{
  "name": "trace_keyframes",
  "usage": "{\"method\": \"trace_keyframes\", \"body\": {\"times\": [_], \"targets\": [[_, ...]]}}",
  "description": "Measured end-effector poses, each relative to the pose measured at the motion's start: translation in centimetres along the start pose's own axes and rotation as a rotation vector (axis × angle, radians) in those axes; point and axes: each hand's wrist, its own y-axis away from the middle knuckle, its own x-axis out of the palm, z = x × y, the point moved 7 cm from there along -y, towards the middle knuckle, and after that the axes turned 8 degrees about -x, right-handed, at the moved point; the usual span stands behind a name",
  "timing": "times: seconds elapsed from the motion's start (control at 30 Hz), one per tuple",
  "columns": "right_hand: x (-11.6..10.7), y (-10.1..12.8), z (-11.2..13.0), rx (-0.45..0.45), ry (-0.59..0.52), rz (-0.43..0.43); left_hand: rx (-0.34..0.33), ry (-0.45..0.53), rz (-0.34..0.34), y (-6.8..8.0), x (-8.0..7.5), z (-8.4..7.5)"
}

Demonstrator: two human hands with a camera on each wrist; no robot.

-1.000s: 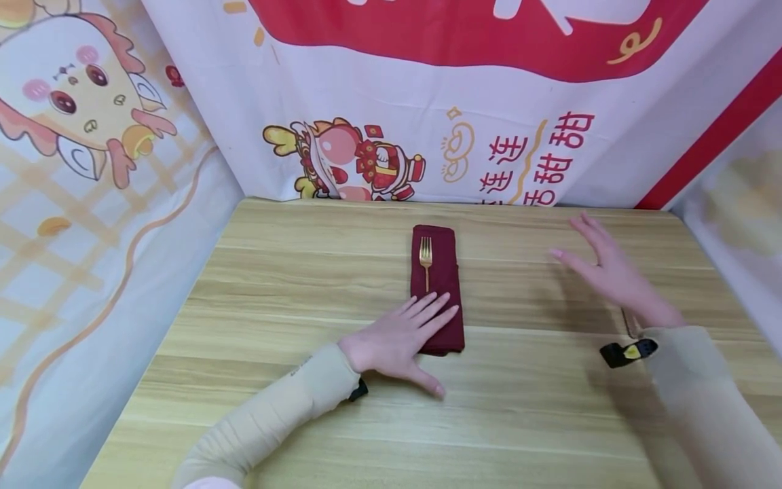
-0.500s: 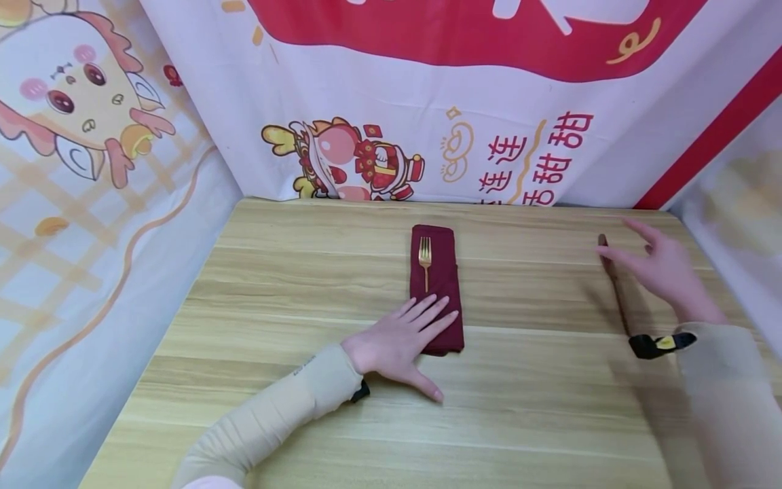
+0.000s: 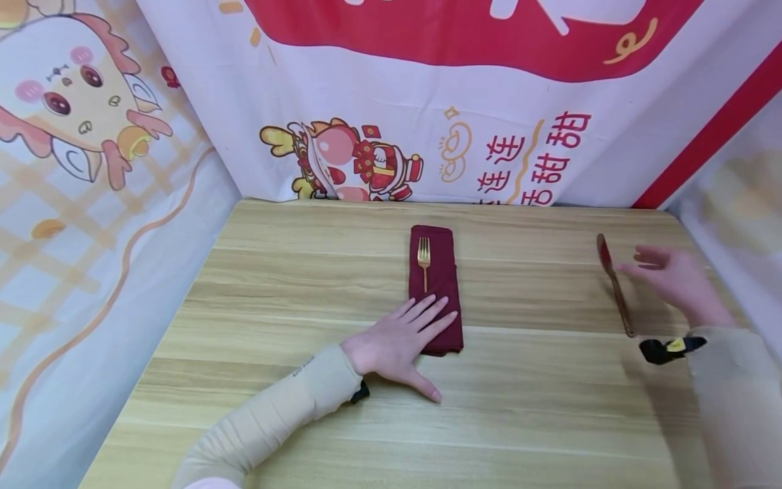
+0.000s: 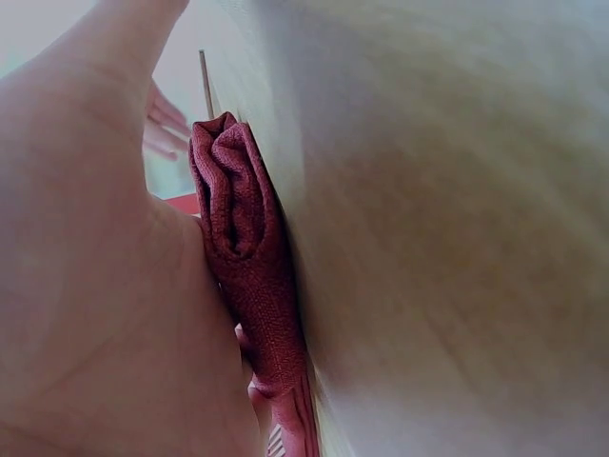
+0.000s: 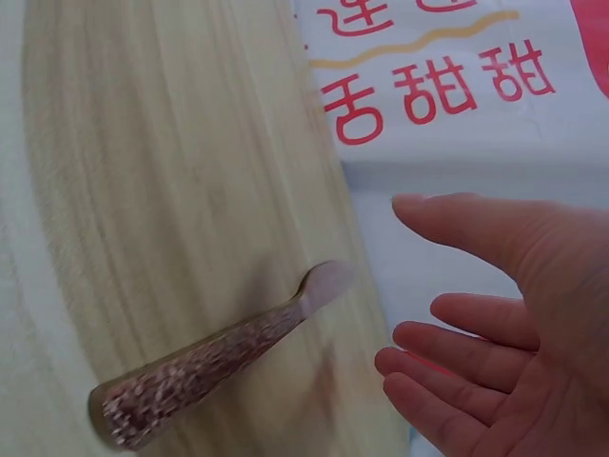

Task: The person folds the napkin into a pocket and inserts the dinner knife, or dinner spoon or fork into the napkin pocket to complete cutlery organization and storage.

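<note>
A folded dark red napkin (image 3: pixel 446 272) lies on the wooden table, and a gold fork (image 3: pixel 424 261) rests on it with the tines pointing away from me. My left hand (image 3: pixel 397 339) lies flat across the napkin's near part, fingers straight and spread, thumb out to the side. The left wrist view shows the napkin's rolled layers (image 4: pixel 238 190) beside the palm. Over on the right, a brown table knife (image 3: pixel 613 285) lies on the wood, its handle towards me. My right hand (image 3: pixel 678 282) hovers just right of it, fingers loosely bent and holding nothing; the right wrist view shows a gap between hand and knife (image 5: pixel 209 367).
A printed white and red cloth (image 3: pixel 476 88) hangs right behind the table's (image 3: pixel 305 272) far edge. Another patterned cloth (image 3: pixel 79 238) drapes along the left side, and a pale one (image 3: pixel 745 204) borders the right.
My right hand has moved rightwards, uncovering the knife that it partly hid before, and its fingers have bent more. The left hand, napkin and fork have stayed put.
</note>
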Motion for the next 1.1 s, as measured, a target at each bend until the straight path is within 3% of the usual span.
{"method": "trace_keyframes", "body": {"times": [0.3,0.63,0.8,0.97,1.1], "targets": [[1.9,0.9,-2.1,0.070,-0.003,0.050,0.013,-0.003,-0.012,-0.6,1.5,0.6],[2.4,1.0,-2.5,0.053,0.002,0.011,0.010,-0.006,-0.013,0.0,-0.1,0.1],[2.5,0.9,-2.2,0.049,0.015,0.010,0.013,-0.005,-0.016,-0.2,0.4,0.2],[2.6,0.8,-2.2,0.073,0.012,0.025,0.012,0.008,-0.010,-0.3,0.7,0.4],[2.8,0.7,-2.4,0.123,-0.028,0.062,0.008,-0.003,-0.008,0.1,0.0,0.1]]}}
